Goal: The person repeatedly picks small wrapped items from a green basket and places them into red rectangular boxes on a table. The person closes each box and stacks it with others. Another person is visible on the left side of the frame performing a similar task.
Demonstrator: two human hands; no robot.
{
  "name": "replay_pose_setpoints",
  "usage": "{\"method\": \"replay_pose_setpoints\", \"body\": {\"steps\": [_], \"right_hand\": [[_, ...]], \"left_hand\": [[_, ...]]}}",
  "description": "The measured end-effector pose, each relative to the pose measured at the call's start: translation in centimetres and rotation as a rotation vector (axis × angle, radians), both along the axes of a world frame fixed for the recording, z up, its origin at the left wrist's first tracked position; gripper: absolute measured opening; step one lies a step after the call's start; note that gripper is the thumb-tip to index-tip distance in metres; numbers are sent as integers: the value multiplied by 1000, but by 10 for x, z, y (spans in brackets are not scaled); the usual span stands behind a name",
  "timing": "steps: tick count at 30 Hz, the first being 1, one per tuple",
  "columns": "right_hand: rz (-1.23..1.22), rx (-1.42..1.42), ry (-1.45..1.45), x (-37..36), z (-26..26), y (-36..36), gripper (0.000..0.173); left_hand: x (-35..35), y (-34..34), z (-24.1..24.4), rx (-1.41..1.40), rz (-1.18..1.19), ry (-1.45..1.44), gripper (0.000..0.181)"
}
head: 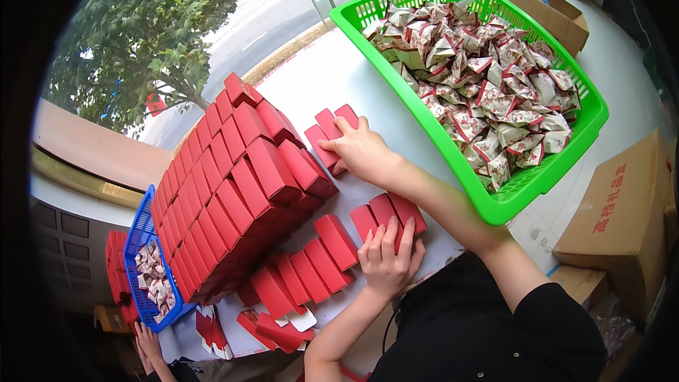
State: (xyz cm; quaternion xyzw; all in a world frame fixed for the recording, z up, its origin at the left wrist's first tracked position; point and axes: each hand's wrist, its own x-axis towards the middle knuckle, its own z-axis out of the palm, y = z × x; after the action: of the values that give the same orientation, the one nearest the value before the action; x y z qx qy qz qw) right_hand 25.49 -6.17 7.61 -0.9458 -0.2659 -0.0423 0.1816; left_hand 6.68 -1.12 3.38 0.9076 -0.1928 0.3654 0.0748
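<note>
My right hand is on a small group of red cardboard boxes, with thumb and forefinger spread over them. Closer to me, the fingers of my left hand lie across three red boxes standing side by side, its thumb at their right end. Both groups rest on the white tabletop. Left of my hands rises a large stack of red boxes. A shorter row of red boxes lies between that stack and my left hand.
A green plastic basket full of small printed packets stands to the right. At the far left, another person's hands are near a blue basket of packets. Unfolded red cartons lie at the near edge. Cardboard cartons stand right.
</note>
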Motion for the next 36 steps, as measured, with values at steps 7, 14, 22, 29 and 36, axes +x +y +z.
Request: {"method": "replay_pose_setpoints", "body": {"steps": [7,14,22,29,36], "right_hand": [[-159,-114,-35,37,0,9,42],[-133,-153,171,43,12,25,94],[117,-370,-224,60,-8,28,39],[61,-222,-383,50,-2,30,18],[100,-227,-421,47,16,31,21]], "left_hand": [[1,0,0,31,4,15,42],[-2,1,-1,73,32,32,43],[-2,0,-2,103,41,44,41],[-3,1,-3,110,41,54,41],[-2,1,-1,109,31,58,42]]}}
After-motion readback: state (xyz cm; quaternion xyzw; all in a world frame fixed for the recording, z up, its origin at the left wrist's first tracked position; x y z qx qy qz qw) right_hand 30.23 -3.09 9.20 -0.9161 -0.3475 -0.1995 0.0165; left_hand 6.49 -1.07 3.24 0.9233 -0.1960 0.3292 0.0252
